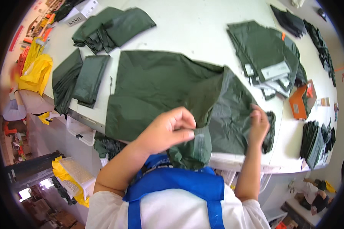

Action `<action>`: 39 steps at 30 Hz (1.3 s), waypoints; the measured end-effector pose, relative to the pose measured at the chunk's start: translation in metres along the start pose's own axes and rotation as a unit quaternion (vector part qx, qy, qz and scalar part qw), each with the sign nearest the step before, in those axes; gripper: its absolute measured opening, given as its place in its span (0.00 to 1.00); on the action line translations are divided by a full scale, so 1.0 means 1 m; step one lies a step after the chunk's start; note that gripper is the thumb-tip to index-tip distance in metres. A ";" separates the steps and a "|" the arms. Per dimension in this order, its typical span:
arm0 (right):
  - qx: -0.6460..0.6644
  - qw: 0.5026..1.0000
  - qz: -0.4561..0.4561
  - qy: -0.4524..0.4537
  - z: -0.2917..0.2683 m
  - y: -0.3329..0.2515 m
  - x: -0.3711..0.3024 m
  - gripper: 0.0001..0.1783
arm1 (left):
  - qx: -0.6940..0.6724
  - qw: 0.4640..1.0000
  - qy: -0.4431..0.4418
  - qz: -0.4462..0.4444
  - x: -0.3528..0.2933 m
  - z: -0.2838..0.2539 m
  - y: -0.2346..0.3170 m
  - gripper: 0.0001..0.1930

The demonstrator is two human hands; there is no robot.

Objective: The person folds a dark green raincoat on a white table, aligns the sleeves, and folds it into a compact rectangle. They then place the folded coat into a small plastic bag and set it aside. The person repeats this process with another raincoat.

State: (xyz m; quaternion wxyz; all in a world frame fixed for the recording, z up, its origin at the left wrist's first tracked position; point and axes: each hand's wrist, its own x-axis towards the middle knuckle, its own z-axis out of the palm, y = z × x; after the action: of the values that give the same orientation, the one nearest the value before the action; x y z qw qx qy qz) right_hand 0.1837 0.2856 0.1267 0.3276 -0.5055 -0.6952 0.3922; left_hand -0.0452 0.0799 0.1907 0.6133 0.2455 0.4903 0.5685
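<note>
A dark green garment of thin, slightly shiny fabric lies spread on the white table in front of me. Its right part is folded over and shows a greyer, creased side, and a gathered end hangs over the near edge against my body. My left hand is above the middle of the garment, beside a raised fold; its fingers are half curled, with a gap between them and the thumb. Over the garment's right end is my right hand, fingers bent and slightly blurred; whether they pinch the fabric is unclear.
Folded green garments lie at the far left, with dark green packets nearer. Another green stack with white labels is at the far right, near an orange box. Yellow garments and a seated person are at the left.
</note>
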 end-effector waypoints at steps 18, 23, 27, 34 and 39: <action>0.295 0.845 -0.118 -0.430 0.076 -0.023 -0.060 0.21 | 0.547 0.764 0.025 0.340 0.006 0.012 -0.010 0.14; 0.335 0.909 -0.189 -0.160 0.102 -0.038 -0.037 0.12 | 0.549 0.684 0.019 0.480 -0.014 0.033 -0.021 0.14; 0.532 0.826 0.114 -0.147 0.094 -0.064 -0.038 0.05 | 0.486 0.762 0.133 0.407 -0.011 0.017 0.000 0.29; 0.108 0.944 -0.097 -0.297 0.091 -0.081 -0.069 0.13 | 0.334 0.801 0.379 0.321 0.010 -0.052 -0.008 0.16; 0.171 0.978 -0.110 -0.050 0.132 -0.072 -0.046 0.12 | 0.094 0.951 0.233 0.182 0.021 -0.063 -0.034 0.26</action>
State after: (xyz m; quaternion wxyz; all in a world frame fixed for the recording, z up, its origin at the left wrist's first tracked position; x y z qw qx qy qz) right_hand 0.0516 0.1998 0.1235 0.4152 -0.3419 -0.6850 0.4914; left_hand -0.0882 0.0757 0.1299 0.3426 0.2482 0.6177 0.6629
